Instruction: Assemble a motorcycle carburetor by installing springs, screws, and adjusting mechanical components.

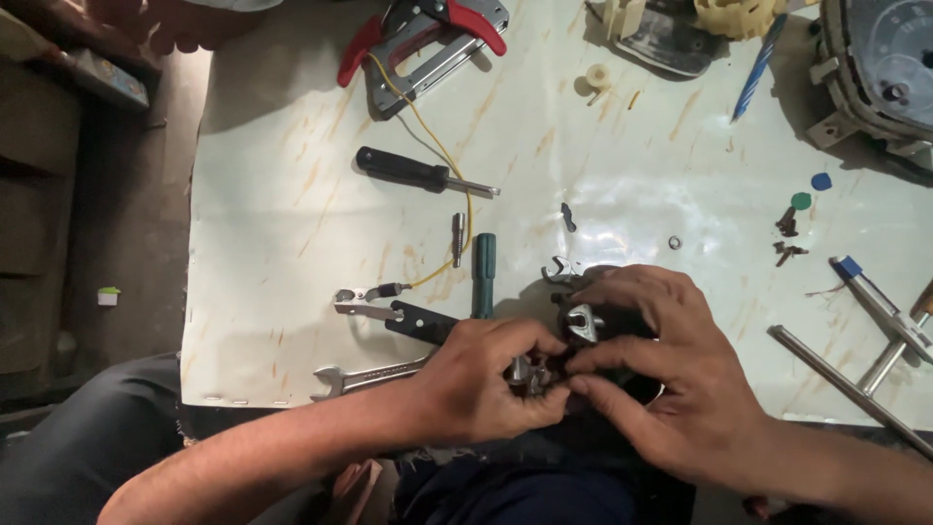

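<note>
Both my hands meet at the near edge of a pale worktable [292, 292]. My left hand [486, 379] pinches a small metal piece [520, 371] against a dark mechanical part [607, 326] with a shiny metal bracket [581, 324]. My right hand [661, 379] wraps over that dark part from the right, fingers curled around it. Most of the part is hidden under my fingers.
Tools lie about: a black-handled screwdriver [413, 173], a green-handled tool [483, 272], pliers [389, 313], an open wrench [364, 377], a red-handled crimper [428, 39] with yellow wire, metal rods [846, 384] at the right, a gauge housing [880, 68] at the far right corner.
</note>
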